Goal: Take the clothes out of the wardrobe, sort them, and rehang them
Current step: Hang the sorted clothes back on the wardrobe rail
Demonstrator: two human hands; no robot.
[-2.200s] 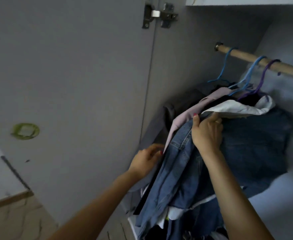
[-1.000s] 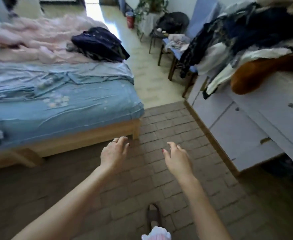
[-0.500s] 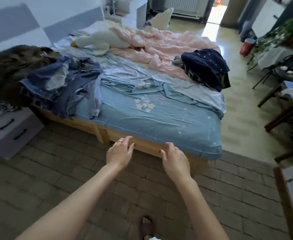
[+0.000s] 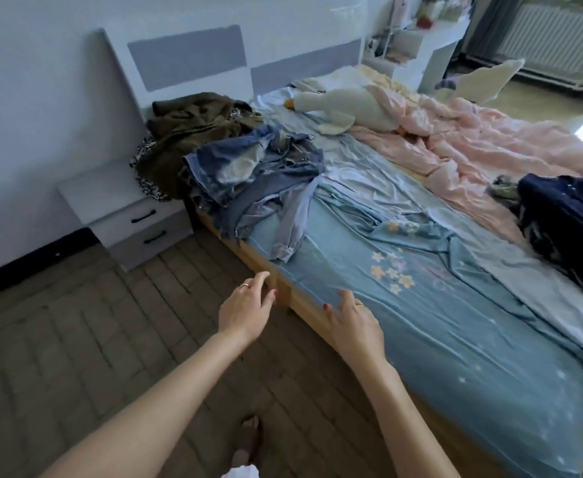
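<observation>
To your left a nightstand (image 4: 124, 205) bears an olive garment (image 4: 186, 132) against the headboard. Beside it, denim clothes (image 4: 248, 177) lie heaped at the bed's (image 4: 438, 339) near edge. Your left hand (image 4: 245, 312) and right hand (image 4: 352, 326) hover empty, fingers relaxed and spread, above the wooden frame. A navy garment (image 4: 565, 219) lies far right.

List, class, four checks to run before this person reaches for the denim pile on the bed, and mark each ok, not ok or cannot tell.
1. Left hand free, holds nothing: ok.
2. Right hand free, fingers relaxed: ok.
3. Denim pile in plain view on the bed: ok.
4. Hangers still inside the denim: cannot tell.
5. Olive garment lies apart from the denim: not ok, they touch.
</observation>
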